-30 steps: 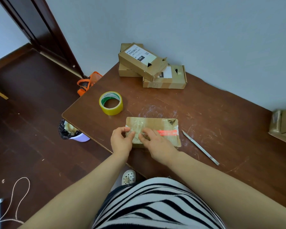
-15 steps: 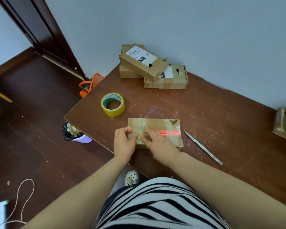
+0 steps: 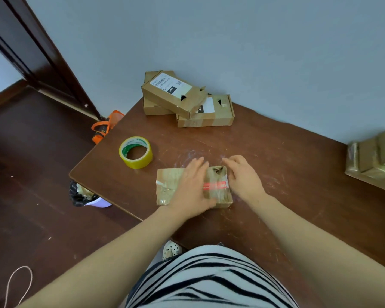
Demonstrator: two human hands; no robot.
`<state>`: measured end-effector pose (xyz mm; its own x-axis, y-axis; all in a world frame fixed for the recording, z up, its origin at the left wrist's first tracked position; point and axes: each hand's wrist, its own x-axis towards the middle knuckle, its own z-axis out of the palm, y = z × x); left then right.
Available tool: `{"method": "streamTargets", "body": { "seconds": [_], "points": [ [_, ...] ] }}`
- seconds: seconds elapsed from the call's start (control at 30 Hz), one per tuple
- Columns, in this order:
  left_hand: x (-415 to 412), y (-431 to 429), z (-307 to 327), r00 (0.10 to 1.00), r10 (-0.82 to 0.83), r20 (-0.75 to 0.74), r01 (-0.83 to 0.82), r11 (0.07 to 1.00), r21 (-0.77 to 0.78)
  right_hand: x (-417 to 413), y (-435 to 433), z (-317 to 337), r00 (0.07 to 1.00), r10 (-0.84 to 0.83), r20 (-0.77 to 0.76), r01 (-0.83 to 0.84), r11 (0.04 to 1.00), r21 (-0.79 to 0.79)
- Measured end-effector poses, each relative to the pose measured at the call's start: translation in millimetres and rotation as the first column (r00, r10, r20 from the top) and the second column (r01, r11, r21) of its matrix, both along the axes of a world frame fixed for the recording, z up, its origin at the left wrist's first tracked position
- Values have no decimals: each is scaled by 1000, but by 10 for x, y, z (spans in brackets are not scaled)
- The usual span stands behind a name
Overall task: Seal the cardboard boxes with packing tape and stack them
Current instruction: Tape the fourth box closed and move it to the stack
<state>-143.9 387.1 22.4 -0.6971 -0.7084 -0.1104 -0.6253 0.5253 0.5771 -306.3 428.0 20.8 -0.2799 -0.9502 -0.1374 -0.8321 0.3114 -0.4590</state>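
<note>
- Cardboard box (image 3: 167, 185) lies flat by the near edge of the table (image 3: 298, 185), already wrapped in tape.
- Left hand (image 3: 192, 187) is spread flat on its top; right hand (image 3: 242, 176), fingers straight, touches its right end.
- Smoothing should run firmly outward, so the tape hugs the edges without wrinkles.
- Yellow tape roll (image 3: 135, 152) sits to the far left, other boxes (image 3: 187, 98) are piled by the grey wall (image 3: 253, 52), and the tabletop is scratched.

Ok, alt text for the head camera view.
A person's left hand lies flat on a taped brown cardboard box on a dark wooden table, right hand at its right end. A yellow tape roll and stacked cardboard boxes sit beyond.
</note>
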Motion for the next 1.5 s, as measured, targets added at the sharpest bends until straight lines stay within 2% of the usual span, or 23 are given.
{"method": "streamTargets", "body": {
  "seconds": [0.1,0.23,0.47,0.67,0.83,1.13,1.37,1.5],
  "points": [
    [-181,-68,-24,947,-191,259,199,980,-4,-4,26,-39,996,68,-61,-59,989,134],
    [-218,-130,-115,903,-238,359,265,964,-26,8,51,-37,981,145,-128,-117,973,199],
    [-207,-171,-184,881,-274,387,326,942,-75,82,54,91,906,305,-295,-224,934,278],
    [-214,-167,-200,866,-277,416,344,934,-95,164,21,169,855,375,-358,-252,904,344],
    [-220,-161,-200,864,-270,425,339,936,-94,207,58,179,908,299,-292,-177,908,379],
    [-232,-167,-192,875,-264,405,326,941,-91,292,13,222,886,326,-329,-197,908,368],
    [-232,-161,-203,887,-260,381,305,950,-63,186,53,222,928,289,-234,-183,903,387],
    [-226,-156,-194,892,-256,372,299,952,-62,202,40,217,936,258,-241,-161,919,359]
  ]
}}
